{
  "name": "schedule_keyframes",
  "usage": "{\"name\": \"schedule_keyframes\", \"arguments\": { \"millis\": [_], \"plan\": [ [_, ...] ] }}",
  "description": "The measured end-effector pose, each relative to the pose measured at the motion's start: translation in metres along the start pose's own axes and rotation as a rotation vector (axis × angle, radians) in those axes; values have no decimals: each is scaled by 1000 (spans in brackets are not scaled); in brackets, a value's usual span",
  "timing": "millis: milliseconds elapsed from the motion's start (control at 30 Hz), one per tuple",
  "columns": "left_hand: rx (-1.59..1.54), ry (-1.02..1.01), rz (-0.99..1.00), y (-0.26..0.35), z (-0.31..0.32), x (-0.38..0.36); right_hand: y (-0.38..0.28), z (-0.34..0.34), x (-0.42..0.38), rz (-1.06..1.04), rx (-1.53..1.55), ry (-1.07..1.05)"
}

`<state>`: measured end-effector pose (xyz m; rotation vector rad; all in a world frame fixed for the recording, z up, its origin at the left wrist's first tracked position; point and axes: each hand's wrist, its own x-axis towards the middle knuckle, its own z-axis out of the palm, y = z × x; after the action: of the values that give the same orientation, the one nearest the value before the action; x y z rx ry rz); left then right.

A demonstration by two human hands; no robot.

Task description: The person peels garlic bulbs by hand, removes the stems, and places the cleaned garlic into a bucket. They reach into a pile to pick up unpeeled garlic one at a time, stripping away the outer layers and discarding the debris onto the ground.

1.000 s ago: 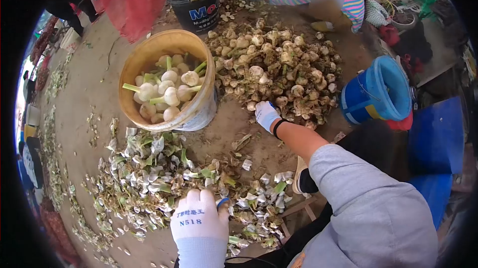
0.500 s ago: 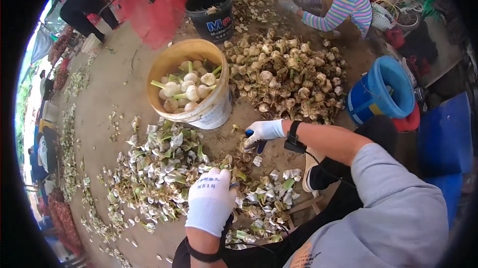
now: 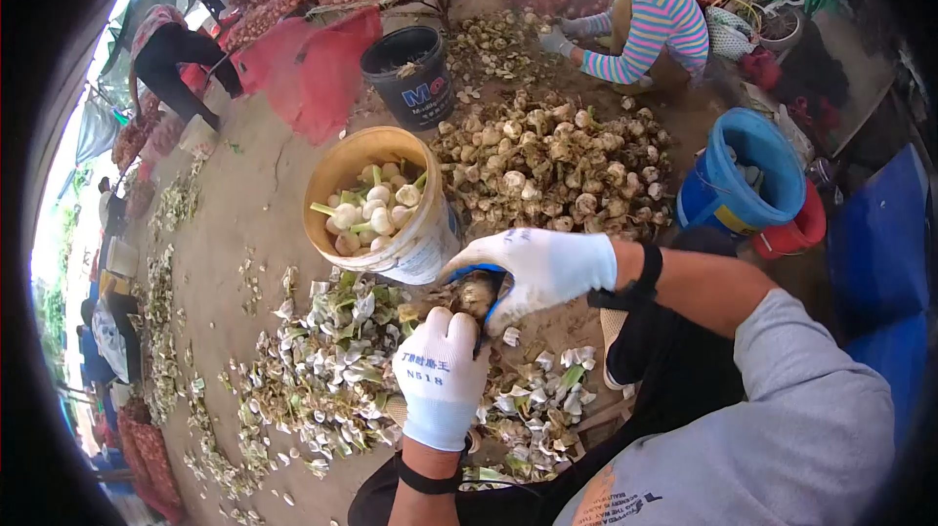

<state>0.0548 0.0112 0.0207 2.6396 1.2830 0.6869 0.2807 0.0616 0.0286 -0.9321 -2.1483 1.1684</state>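
A brownish, unpeeled garlic bulb [image 3: 477,294] is between my two gloved hands, above the peel-strewn ground. My right hand [image 3: 547,270], in a white glove with a blue palm, curls round it from above and right, fingers closed. My left hand [image 3: 442,370], in a matching glove, grips the bulb's lower left side with bent fingers; its fingertips are partly hidden. Just beyond stands a yellowish bucket [image 3: 327,174] holding peeled white garlic bulbs [image 3: 376,209] with green stem stubs. A heap of unpeeled garlic [image 3: 562,165] lies to the right of that bucket.
Garlic peels [image 3: 332,350] cover the ground around my hands. A black bucket [image 3: 410,86] stands behind, a blue bucket [image 3: 747,174] and a red bucket [image 3: 796,228] at right. A person in a striped top [image 3: 650,28] crouches beyond the heap; another person [image 3: 181,57] bends at far left.
My right hand has come up from the ground and now holds a garlic bulb. My left hand has moved up and right to meet it. The view has shifted slightly.
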Motion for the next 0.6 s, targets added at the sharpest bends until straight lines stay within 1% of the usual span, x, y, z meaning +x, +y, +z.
{"name": "schedule_keyframes", "arguments": {
  "millis": [33,67,133,233,333,400,467,500,567,600],
  "plan": [
    [-26,49,-20,0,4,1,5,8,-2,-30,-40,90],
    [-20,47,-19,1,5,3,8,16,-4,-34,-14,141],
    [-45,89,-78,3,8,6,12,27,-1,-40,112,238],
    [-22,111,-80,4,3,13,8,18,1,-35,214,232],
    [-15,124,-66,5,2,20,10,14,-1,-106,223,263],
    [-19,157,-67,6,4,23,17,13,-1,-122,177,286],
    [-1,177,-78,8,5,26,17,13,-1,-92,277,330],
    [17,199,-91,10,5,27,17,13,0,-94,278,333],
    [33,198,-84,15,-1,25,16,12,1,67,516,424],
    [44,197,-76,17,-3,25,19,10,2,66,514,429]
  ]
}}
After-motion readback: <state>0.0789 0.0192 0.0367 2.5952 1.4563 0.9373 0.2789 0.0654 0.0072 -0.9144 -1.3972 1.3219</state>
